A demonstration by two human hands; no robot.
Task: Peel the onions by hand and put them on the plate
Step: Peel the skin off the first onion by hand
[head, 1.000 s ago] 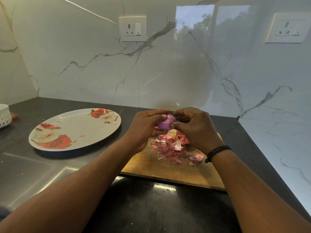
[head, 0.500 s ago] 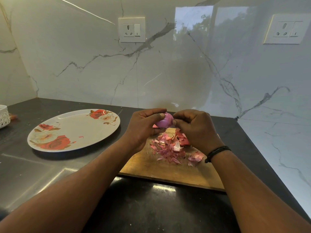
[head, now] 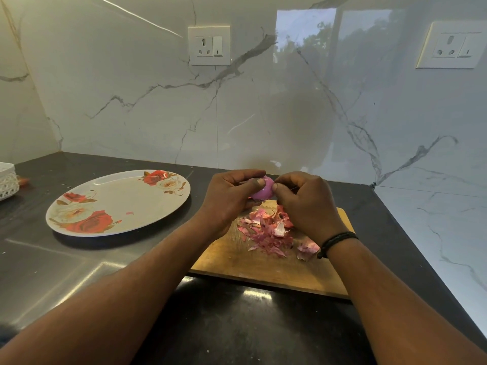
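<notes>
Onion (head: 263,191) — small, glossy pink-purple, largely bare of skin, held in the air at frame centre between the fingertips of both hands, only part of it visible. Plate (head: 116,225) — oval, white with red rose print, lying flat at centre left of the frame, one tiny pink scrap on its surface.

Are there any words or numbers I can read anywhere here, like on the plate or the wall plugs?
None can be read.
The plate: only painted roses, no words.
The left wall socket and the right wall socket: a small mark on each switch, too small to read.
The cutting board, the onion and the white basket: no writing shows.
</notes>
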